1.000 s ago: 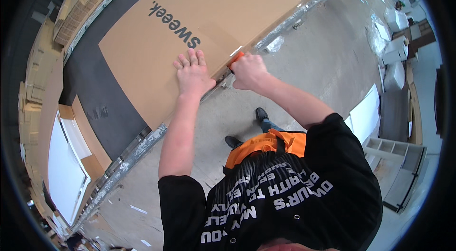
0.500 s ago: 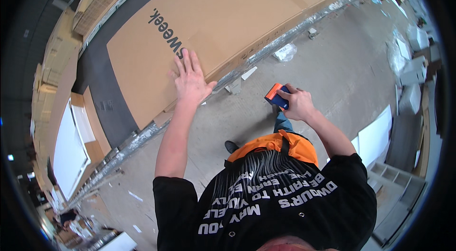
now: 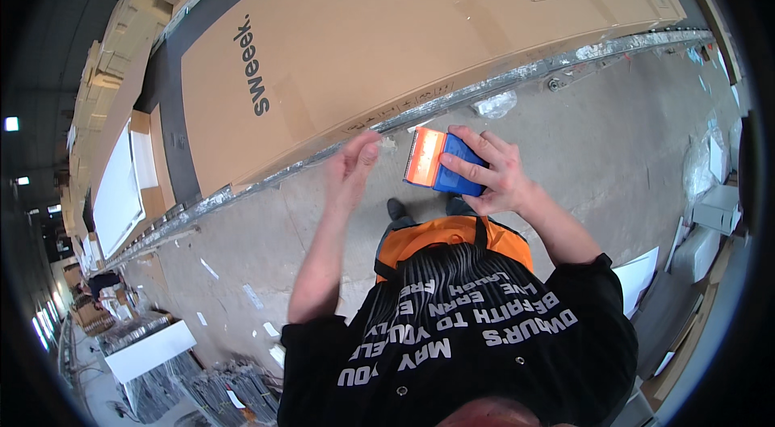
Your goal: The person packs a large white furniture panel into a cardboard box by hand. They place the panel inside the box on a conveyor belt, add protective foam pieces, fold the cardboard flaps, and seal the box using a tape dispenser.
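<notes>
In my right hand (image 3: 500, 173) is a blue and orange tape dispenser (image 3: 442, 162), held in front of my waist. Its orange end, with a toothed edge, points left, and my fingers wrap round the blue body. My left hand (image 3: 349, 173) is raised to the left of it, fingers half curled and thumb apart, with nothing visible in it. Beyond both hands lies a large flat cardboard box (image 3: 347, 39), printed with dark lettering and a line drawing. Neither hand touches the box.
The box rests on a dark surface with a metal edge rail (image 3: 323, 159). White panels (image 3: 119, 189) stand at the left. Crumpled plastic (image 3: 496, 104) and paper scraps lie on the concrete floor. Stacked boxes (image 3: 121, 64) rise at the far left; boards and wrapped parts (image 3: 701, 249) line the right.
My left hand has lifted off the box and come back toward me. The tape dispenser in my right hand has moved left and turned, nearer the left hand. The view has shifted.
</notes>
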